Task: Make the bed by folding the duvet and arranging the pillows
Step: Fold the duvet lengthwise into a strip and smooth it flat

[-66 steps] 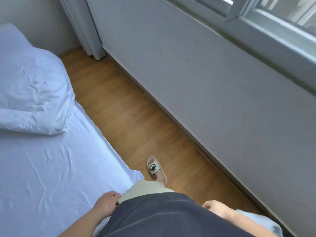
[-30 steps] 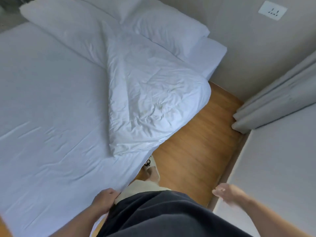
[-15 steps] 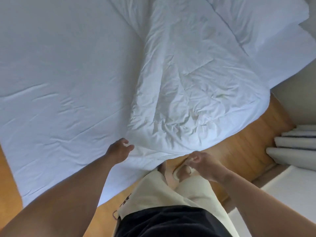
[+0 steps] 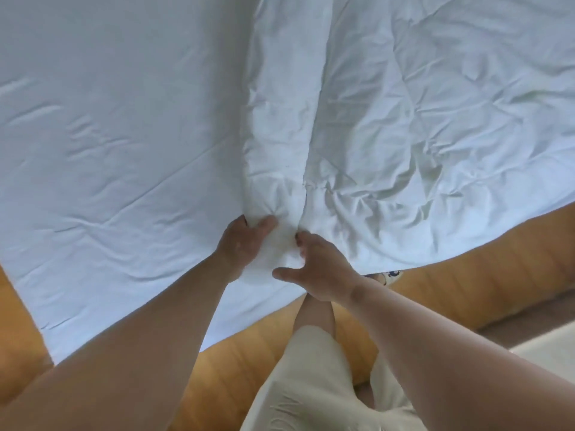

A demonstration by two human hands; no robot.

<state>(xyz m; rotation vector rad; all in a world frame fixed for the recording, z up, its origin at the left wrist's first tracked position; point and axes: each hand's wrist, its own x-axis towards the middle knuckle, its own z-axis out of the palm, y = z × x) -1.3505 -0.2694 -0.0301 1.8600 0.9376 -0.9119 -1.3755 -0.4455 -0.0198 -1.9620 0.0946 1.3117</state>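
Head view

Duvet [image 4: 389, 135], white, crumpled: covers the right part of the bed [image 4: 109, 135], near edge overhanging the wooden floor [image 4: 497, 259]

Bed: white sheet, creased, uncovered on the left

Left hand [image 4: 241, 244]: grips the duvet's near left corner, thumb on top, fingers curled under the bunched cloth

Right hand [image 4: 320, 269]: just beside the left hand, fingertips curled into the same bunched corner, thumb spread away from the cloth

Slipper [image 4: 389, 274], patterned: shows on the floor at the duvet's edge, mostly hidden

Cream garment [image 4: 311, 384]: bottom of view, between the forearms
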